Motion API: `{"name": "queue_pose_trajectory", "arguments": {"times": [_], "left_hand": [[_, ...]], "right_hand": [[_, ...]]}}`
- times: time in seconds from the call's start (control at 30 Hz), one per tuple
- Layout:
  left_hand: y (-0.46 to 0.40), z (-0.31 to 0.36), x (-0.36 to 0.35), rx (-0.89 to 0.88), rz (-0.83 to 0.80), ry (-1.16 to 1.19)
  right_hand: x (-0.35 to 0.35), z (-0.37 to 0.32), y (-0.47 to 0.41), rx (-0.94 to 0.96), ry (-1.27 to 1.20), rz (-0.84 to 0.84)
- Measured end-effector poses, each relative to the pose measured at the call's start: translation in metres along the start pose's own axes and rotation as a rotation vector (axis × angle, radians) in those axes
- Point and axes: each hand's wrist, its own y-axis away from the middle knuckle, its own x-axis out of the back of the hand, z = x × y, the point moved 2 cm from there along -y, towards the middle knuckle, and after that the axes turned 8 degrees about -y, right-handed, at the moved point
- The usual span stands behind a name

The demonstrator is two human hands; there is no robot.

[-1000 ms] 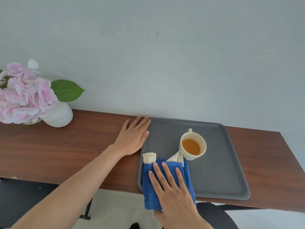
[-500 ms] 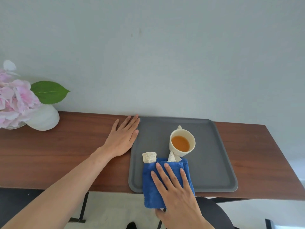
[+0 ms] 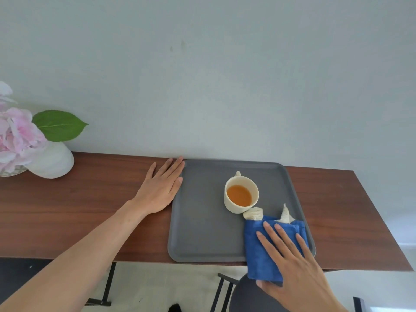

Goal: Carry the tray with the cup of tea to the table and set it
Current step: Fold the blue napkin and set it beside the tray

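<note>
A dark grey tray (image 3: 202,233) lies flat on the brown wooden table (image 3: 78,210), its front edge at the table's front edge. A cream cup of amber tea (image 3: 240,194) stands upright near the tray's middle, handle toward the wall. My left hand (image 3: 159,190) rests flat on the table, fingers spread against the tray's left rim. My right hand (image 3: 290,264) presses flat on a folded blue cloth (image 3: 261,251) with cream ends at the tray's front right corner; the thumb curls under the cloth's overhanging edge.
A white vase (image 3: 53,162) with pink flowers (image 3: 15,136) and a green leaf stands at the table's back left. A pale wall runs right behind the table. A dark round chair seat (image 3: 249,296) sits below the table's front edge.
My right hand has slid the blue cloth from the tray's front left to its front right corner. The left hand, tray and cup have stayed put; the view has shifted slightly.
</note>
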Motion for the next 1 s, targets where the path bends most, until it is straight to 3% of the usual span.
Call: {"name": "queue_pose_trajectory", "arguments": {"times": [0.23,0.77,1.0], "left_hand": [[0.0,0.001,-0.001,0.008,0.009,-0.013],[-0.001,0.002,-0.002,0.028,0.024,-0.015],[-0.001,0.002,-0.004,0.036,0.037,-0.012]], "right_hand": [[0.007,0.001,0.004,-0.006,0.04,-0.02],[-0.021,-0.128,-0.042,0.265,0.06,-0.025],[-0.029,-0.178,-0.063,0.256,0.068,0.006]]}}
